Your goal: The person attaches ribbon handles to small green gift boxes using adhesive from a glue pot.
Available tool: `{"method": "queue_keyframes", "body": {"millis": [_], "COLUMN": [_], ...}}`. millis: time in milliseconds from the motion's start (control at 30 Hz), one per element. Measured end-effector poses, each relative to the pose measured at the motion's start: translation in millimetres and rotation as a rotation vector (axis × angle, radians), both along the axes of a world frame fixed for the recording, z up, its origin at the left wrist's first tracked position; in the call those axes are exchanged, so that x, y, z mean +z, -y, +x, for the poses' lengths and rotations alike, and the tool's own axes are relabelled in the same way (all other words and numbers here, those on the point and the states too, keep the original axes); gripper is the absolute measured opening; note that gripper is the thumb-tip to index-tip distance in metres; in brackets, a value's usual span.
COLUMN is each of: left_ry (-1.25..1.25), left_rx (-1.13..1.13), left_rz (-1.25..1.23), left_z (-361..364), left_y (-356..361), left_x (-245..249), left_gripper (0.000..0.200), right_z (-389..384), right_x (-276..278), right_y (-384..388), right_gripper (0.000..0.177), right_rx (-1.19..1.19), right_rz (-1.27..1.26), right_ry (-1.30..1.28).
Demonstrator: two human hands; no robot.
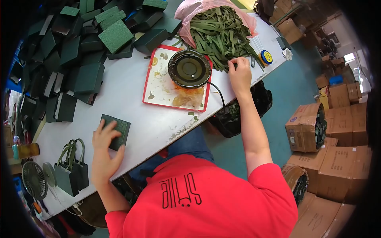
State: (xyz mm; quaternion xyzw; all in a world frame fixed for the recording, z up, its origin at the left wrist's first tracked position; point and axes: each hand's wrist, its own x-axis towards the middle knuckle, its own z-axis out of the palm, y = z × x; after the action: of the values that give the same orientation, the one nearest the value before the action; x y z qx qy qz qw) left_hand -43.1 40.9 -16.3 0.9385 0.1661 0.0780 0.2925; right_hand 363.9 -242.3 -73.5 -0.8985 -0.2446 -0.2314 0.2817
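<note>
My left hand (pixel 106 148) rests on a small dark green box (pixel 124 129) with a textured top. Its fingers are spread over the box and slightly blurred, and the thumb lies apart beside the near edge. Across the table, my right hand (pixel 240 76) pinches a green ribbon strip at the edge of a heap of flat green ribbons (pixel 218 33), which spills from a pink plastic bag (pixel 186 18). Between the hands, a round black pot (pixel 189 68) of dark liquid stands on a stained white tray with a red rim (pixel 174 107).
Many dark green boxes (pixel 85 77) are piled at the left and back. Small green bags with handles (pixel 71 174) stand near a fan (pixel 34 179). A yellow-blue tape roll (pixel 266 57) lies by the table edge. Cardboard cartons (pixel 303 127) stack on the right floor. A cable (pixel 218 91) leaves the pot.
</note>
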Motion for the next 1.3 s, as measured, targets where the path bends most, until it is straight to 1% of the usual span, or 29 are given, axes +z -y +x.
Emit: {"method": "queue_keyframes", "body": {"millis": [33,100,133,167,200,267,367,500,567,633,667,733,767,867,933,1000,1033,1133,1233,1300], "left_ry": [0.107,0.064,0.043,-0.051,-0.042,-0.028,-0.032,-0.048,-0.060,-0.068,-0.071,-0.086,-0.093,-0.129,-0.113,-0.130,-0.155,-0.175,-0.162,-0.154], "left_rx": [0.093,0.248,0.325,0.317,0.339,0.383,0.344,0.333,0.334,0.319,0.311,0.251,0.221,0.249,0.287,0.318,0.331,0.359,0.356,0.345], "left_rz": [-0.034,0.101,0.169,0.322,0.326,0.334,0.315,0.321,0.321,0.232,0.187,0.181,0.178,0.171,0.163,0.177,0.196,0.218,0.206,0.194], "left_z": [2,16,22,23,26,30,28,25,25,27,28,30,31,35,36,37,37,37,35,35], "left_y": [5,24,30,29,29,31,27,26,25,22,21,20,20,26,26,28,30,32,31,31], "left_x": [-7,-8,-10,-21,-24,-27,-26,-26,-24,-21,-18,-13,-11,-9,-13,-14,-13,-13,-14,-15], "left_gripper": [0.068,0.076,0.081,0.090,0.090,0.088,0.086,0.085,0.087,0.093,0.096,0.100,0.103,0.105,0.104,0.103,0.102,0.100,0.099,0.099], "right_z": [-3,-7,-9,-13,-17,-37,-70,-107,-127,-145,-149,-154,-160,-159,-155,-157,-157,-157,-156,-151], "right_x": [5,6,5,4,3,20,51,76,91,103,103,103,105,89,78,70,71,66,65,57], "right_y": [1,5,6,7,8,13,22,35,40,39,39,38,31,14,2,-7,-8,-10,-11,-14], "right_gripper": [0.017,0.016,0.016,0.016,0.016,0.018,0.026,0.026,0.026,0.025,0.025,0.025,0.017,0.007,0.007,0.011,0.014,0.014,0.017,0.016], "right_rx": [-0.007,-0.023,0.039,0.102,0.166,0.241,0.371,0.491,0.574,0.663,0.599,0.472,0.478,0.578,0.612,0.601,0.576,0.542,0.456,0.408], "right_rz": [0.035,0.089,0.241,0.393,0.544,0.626,0.759,0.817,0.790,0.808,0.693,0.466,0.450,0.533,0.512,0.695,0.695,0.836,0.822,0.824], "right_ry": [-0.049,-0.122,-0.208,-0.294,-0.380,-0.601,-0.939,-1.113,-1.100,-1.057,-1.013,-0.918,-0.847,-0.595,-0.555,-0.861,-0.968,-1.188,-1.274,-1.276]}}
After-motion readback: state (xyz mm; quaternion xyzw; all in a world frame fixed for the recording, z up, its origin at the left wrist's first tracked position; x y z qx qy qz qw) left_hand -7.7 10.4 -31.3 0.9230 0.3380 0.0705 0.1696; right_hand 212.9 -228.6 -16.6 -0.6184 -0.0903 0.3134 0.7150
